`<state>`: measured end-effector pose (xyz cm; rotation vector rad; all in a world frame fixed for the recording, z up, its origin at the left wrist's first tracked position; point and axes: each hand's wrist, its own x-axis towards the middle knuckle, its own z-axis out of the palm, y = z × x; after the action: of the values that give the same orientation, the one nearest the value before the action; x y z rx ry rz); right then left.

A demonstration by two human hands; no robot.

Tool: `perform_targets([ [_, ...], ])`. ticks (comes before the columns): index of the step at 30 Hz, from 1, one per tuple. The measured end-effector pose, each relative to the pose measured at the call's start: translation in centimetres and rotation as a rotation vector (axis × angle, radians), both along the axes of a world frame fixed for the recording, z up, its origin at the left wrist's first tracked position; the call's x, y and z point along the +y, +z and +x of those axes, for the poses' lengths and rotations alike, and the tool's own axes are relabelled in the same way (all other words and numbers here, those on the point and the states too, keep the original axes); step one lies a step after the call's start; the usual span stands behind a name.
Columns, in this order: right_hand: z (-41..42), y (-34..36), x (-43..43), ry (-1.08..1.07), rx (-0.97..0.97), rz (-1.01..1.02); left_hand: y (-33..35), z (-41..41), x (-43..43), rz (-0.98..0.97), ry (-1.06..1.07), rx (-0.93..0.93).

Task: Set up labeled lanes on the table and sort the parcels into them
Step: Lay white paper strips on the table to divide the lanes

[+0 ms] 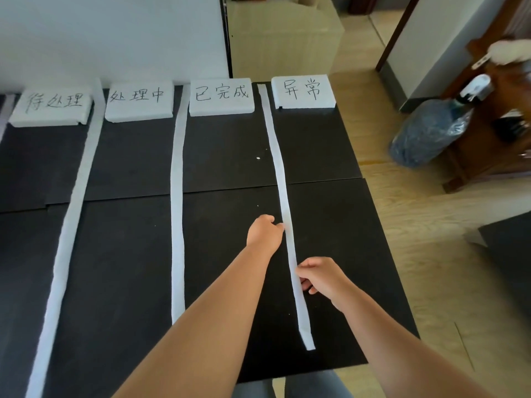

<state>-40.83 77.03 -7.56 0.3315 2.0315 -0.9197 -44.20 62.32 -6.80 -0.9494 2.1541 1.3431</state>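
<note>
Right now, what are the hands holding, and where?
The rightmost white strip. The left hand pinches its left edge, farther up; the right hand its right edge, nearer the person.

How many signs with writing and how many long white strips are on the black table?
foam signs: 4
white strips: 4, one only peeking in at the left edge
total: 8
</note>
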Motion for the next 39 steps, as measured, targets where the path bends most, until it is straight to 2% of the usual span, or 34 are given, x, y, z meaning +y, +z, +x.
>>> perform_targets([
  [3, -1.0, 0.0, 0.7, 0.043, -0.034, -0.050, -0.3, -1.3, 0.6, 0.067, 0.072, -0.017],
  [7, -3.1, -0.2, 1.3, 0.136, -0.031, 0.004, -0.4, -2.1, 1.2, 0.040, 0.016, -0.073],
  [11, -7.4, -0.9, 1.5, 0.110, 0.148, 0.125, -0.9, -2.0, 1.3, -0.006, -0.042, -0.146],
  [14, -11.3, -0.5, 0.8, 0.129, 0.303, 0.122, -0.6, -2.5, 0.8, -0.180, -0.168, -0.173],
  [17, -15.2, 0.4, -0.9, 0.203, 0.490, 0.165, -0.2, -3.7, 0.0, -0.413, -0.248, -0.033],
  [20, -19.3, 0.9, -2.9, 0.231, 0.617, 0.163, -0.3, -6.1, -1.3, -0.512, -0.285, 0.188],
  [22, -22.0, 0.9, -4.3, 0.267, 0.687, 0.155, -0.5, -8.1, -2.3, -0.563, -0.333, 0.265],
  [30, -30.6, -0.6, -9.1, 0.308, 0.757, 0.168, -3.5, -14.6, -5.1, -0.646, -0.522, 0.253],
  [39, -32.8, -2.4, -11.1, 0.405, 0.736, 0.186, -4.9, -15.5, -5.3, -0.649, -0.686, 0.307],
])
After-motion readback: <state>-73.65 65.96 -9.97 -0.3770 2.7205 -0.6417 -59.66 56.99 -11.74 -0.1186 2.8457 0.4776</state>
